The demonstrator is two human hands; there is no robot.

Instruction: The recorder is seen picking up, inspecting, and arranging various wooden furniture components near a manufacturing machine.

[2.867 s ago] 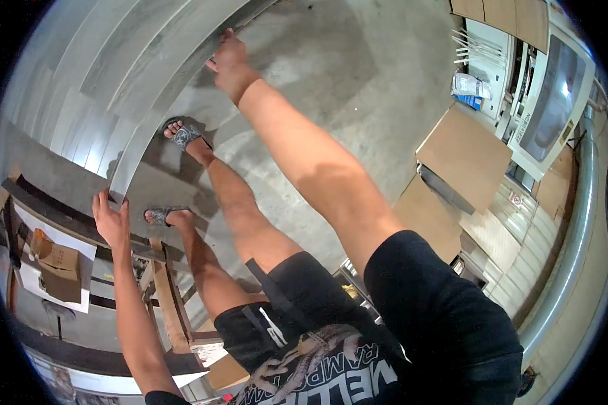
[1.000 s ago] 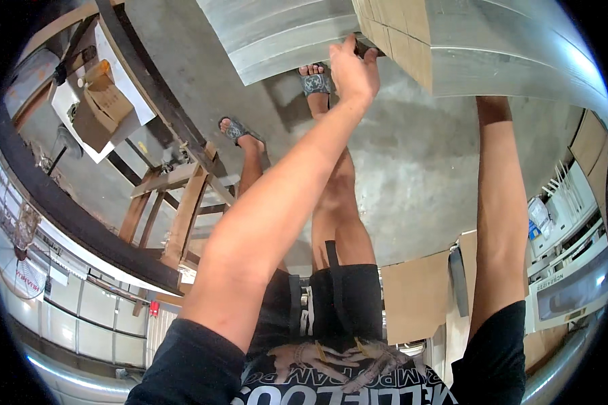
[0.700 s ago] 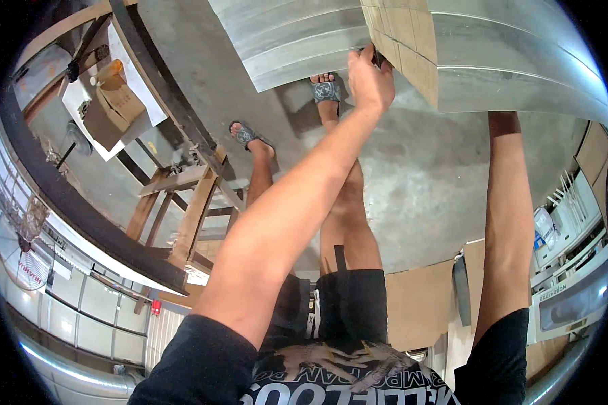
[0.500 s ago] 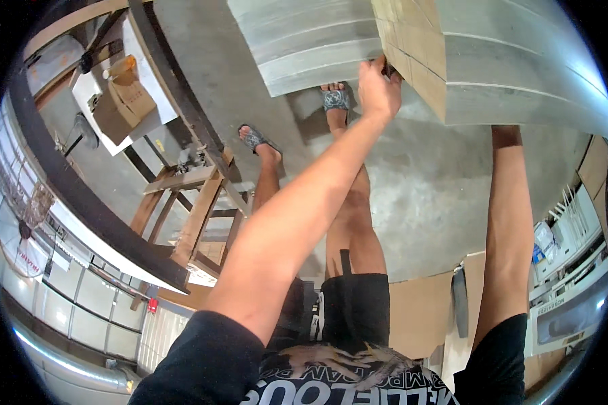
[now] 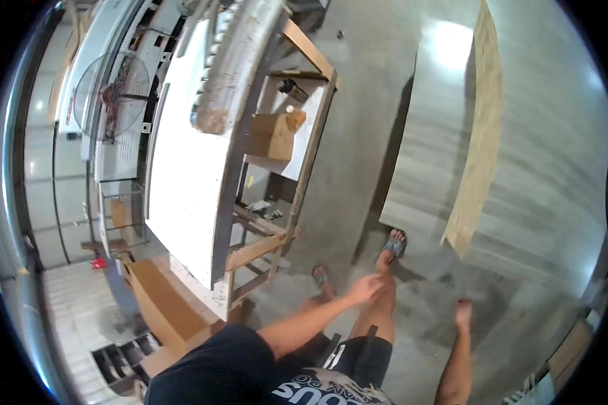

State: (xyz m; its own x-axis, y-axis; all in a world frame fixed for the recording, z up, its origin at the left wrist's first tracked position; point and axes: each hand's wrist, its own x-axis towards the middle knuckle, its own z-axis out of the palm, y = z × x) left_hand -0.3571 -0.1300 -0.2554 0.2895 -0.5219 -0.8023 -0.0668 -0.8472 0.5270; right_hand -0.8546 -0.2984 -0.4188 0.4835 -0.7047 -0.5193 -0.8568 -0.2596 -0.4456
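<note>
The left hand [image 5: 366, 288] is blurry, in front of the right leg [image 5: 380, 322]; I can't tell how open it is. The right hand [image 5: 463, 312] is near the tan strip [image 5: 481, 148], not touching; I can't tell its openness either. Big grey boards [image 5: 427, 152] sit beyond, on both sides of the strip.

**Workbench [image 5: 182, 179] Being Flanked by Fan [image 5: 108, 94]**

A cardboard box [image 5: 270, 138] and a dark object [image 5: 292, 89] are being held on a white board [image 5: 301, 145] inside a wooden frame [image 5: 255, 252]. A larger carton [image 5: 162, 300] is being seen near the workbench, a silvery pipe [image 5: 26, 270] along the far left.
</note>
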